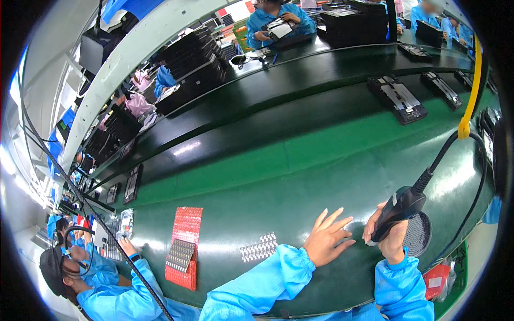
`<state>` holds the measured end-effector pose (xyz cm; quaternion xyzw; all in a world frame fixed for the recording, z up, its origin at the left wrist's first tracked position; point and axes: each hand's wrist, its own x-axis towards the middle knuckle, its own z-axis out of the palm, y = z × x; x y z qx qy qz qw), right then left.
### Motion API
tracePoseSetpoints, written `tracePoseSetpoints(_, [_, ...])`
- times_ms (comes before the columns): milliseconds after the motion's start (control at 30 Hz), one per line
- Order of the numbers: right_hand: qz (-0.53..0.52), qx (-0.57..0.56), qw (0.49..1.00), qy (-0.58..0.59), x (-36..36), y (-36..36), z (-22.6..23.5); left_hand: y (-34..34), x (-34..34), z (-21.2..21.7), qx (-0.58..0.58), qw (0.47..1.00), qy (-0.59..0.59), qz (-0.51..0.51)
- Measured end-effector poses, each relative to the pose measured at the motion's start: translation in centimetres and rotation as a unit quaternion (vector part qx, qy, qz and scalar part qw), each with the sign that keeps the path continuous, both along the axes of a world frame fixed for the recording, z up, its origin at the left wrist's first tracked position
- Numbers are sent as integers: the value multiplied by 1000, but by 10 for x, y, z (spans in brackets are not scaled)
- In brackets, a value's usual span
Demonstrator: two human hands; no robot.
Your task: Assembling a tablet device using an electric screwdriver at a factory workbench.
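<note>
Head view first: my right hand (386, 231) has its fingers curled tight around a black power tool (399, 209) with a black cable (444, 152) going up. I see a round black disc (418, 234) just beside it on the green table (300, 176). My left hand (326, 239) lies flat on the table, fingers spread wide, holding nothing. A small grey strip (259, 247) lies near it, and a red sheet (186, 246) sits further left.

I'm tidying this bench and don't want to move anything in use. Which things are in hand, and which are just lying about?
In hand:
- black handheld scanner, gripped by the right hand
- green bench top, under the flat left hand

Lying about:
- red sheet
- small grey strip
- black trays
</note>
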<state>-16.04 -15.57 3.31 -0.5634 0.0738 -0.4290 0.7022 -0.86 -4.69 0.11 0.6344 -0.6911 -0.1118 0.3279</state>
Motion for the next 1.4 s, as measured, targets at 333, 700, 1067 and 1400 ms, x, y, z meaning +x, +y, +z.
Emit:
tracePoseSetpoints(333, [4, 10, 1000, 3, 1, 0, 0, -1, 1, 0, 9, 1000, 2, -1])
tracePoseSetpoints(700, [20, 11, 1000, -8, 1, -1, 1, 0, 0, -1, 3, 1000, -2, -5])
tracePoseSetpoints(1067, [-7, 28, 1000, 4, 6, 4, 9, 1, 1, -1, 1, 1000, -1, 1])
tracePoseSetpoints(1400, [-26, 25, 999, -9, 6, 5, 3, 0, 0, -3, -13, 1000, 7, 0])
